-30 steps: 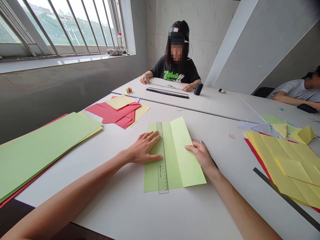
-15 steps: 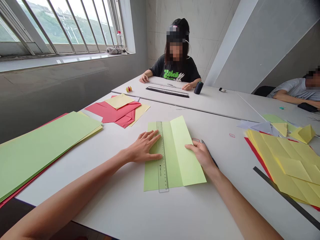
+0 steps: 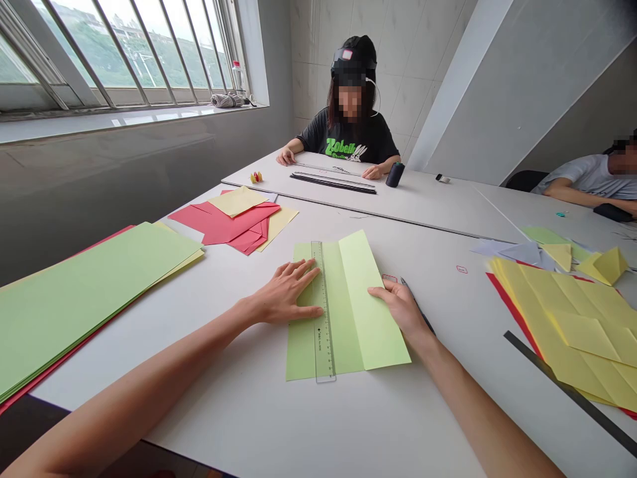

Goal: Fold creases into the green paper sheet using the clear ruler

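A sheet of light green paper (image 3: 352, 332) lies in front of me with its right part creased and raised off the table. Along the left part of the sheet rests a clear plastic ruler (image 3: 326, 352). My left hand (image 3: 287, 292) is spread flat, its fingertips and thumb pressing on the ruler and the paper. With thumb on top and fingers behind, my right hand (image 3: 398, 302) grips the raised right edge of the sheet. Partly hidden by that hand, a dark pen (image 3: 417, 304) sits just beyond it.
Green and red sheets form a stack (image 3: 99, 292) at left; red paper (image 3: 223, 226) lies beyond. Creased yellow sheets (image 3: 572, 318) and a black strip (image 3: 562, 385) are at right. Across the table (image 3: 239, 411) sits a person (image 3: 351, 126) near a black thread spool (image 3: 395, 174).
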{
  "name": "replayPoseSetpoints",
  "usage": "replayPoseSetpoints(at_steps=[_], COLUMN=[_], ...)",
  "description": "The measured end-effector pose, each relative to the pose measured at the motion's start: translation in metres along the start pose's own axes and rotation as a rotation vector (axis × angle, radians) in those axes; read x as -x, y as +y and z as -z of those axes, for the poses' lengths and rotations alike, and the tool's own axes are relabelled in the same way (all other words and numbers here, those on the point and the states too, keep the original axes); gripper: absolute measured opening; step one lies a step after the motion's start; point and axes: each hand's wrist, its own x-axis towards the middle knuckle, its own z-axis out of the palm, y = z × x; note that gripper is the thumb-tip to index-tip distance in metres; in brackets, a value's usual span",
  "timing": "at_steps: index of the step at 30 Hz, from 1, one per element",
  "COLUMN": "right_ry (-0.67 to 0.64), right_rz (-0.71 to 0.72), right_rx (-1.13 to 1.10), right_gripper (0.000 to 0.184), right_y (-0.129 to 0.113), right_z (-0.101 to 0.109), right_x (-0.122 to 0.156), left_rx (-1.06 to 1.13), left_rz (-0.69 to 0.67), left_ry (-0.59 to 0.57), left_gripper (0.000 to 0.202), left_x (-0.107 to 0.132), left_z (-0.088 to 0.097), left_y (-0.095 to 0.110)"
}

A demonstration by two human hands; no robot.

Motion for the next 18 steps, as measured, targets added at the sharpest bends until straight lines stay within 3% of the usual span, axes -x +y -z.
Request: replayPoseSetpoints(at_steps=[18], right_ry=[-0.007], right_rz=[0.002], right_rx=[0.015], right_gripper=[0.020], right_y=[0.0008], right_z=[0.0007], right_x=[-0.0006], left_rx=[-0.020], left_rz=[0.002], left_ry=[-0.010], left_gripper=[0.099], left_x=[-0.0005], left_z=[-0.0015], left_y=[-0.0017])
